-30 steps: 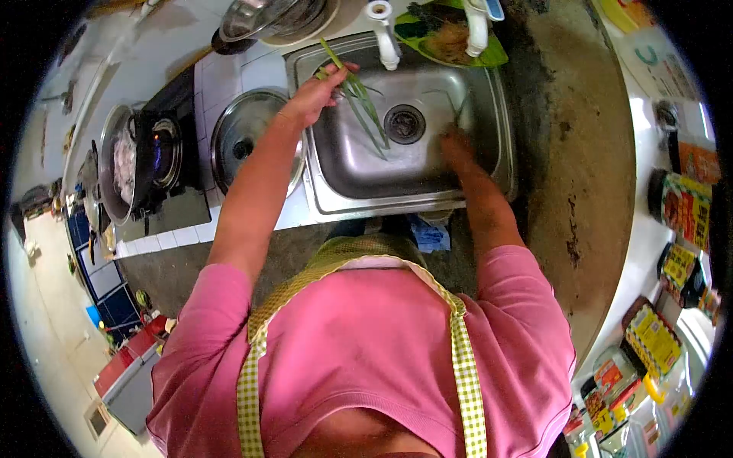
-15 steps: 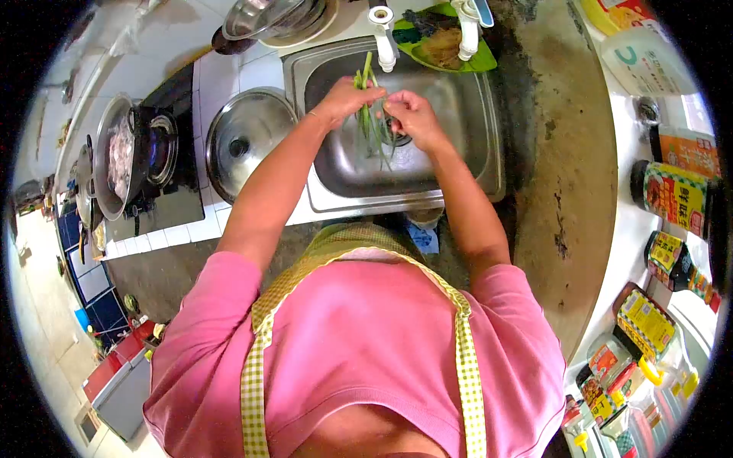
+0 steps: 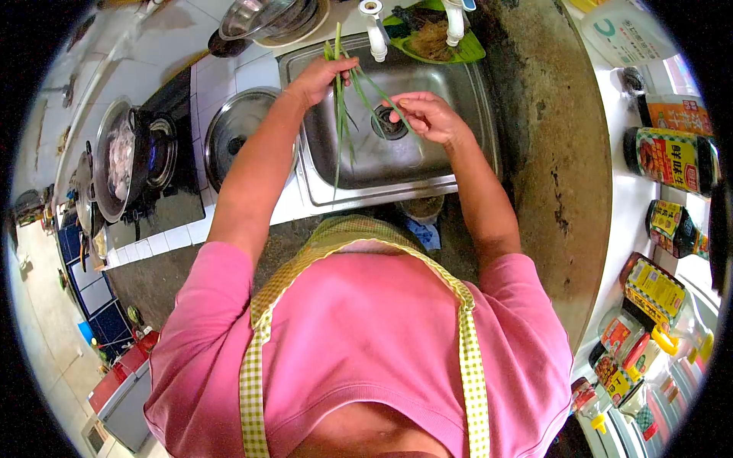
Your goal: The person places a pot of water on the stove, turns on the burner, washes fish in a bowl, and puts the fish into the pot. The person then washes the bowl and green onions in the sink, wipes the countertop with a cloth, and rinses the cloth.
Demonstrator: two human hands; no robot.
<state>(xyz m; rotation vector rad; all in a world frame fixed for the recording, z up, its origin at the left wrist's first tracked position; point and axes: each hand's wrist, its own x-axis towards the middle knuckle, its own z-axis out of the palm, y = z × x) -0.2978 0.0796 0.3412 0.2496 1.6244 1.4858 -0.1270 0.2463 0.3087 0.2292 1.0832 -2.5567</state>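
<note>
Over the left part of the steel sink (image 3: 427,164), my left hand (image 3: 317,80) is closed around a small bunch of scallions (image 3: 340,118). The pale stem ends stick up above the fist, and the long green leaves hang down below it. A few leaves slant across to the right, where my right hand (image 3: 431,118) pinches one between thumb and fingers. Beneath the pinched leaf lies the dark round drain (image 3: 391,124).
Two white taps (image 3: 374,30) overhang the sink's far side, near a green leaf-shaped tray (image 3: 466,52) holding a brown fibrous clump. Left are a pot lid (image 3: 225,126) and a pan of pale food (image 3: 114,156) beside a lit burner (image 3: 159,153). Sauce bottles (image 3: 672,159) line the right.
My hands have moved apart: the left up and leftward with the scallions, the right slightly rightward with a leaf. The scallion leaves now spread out between them.
</note>
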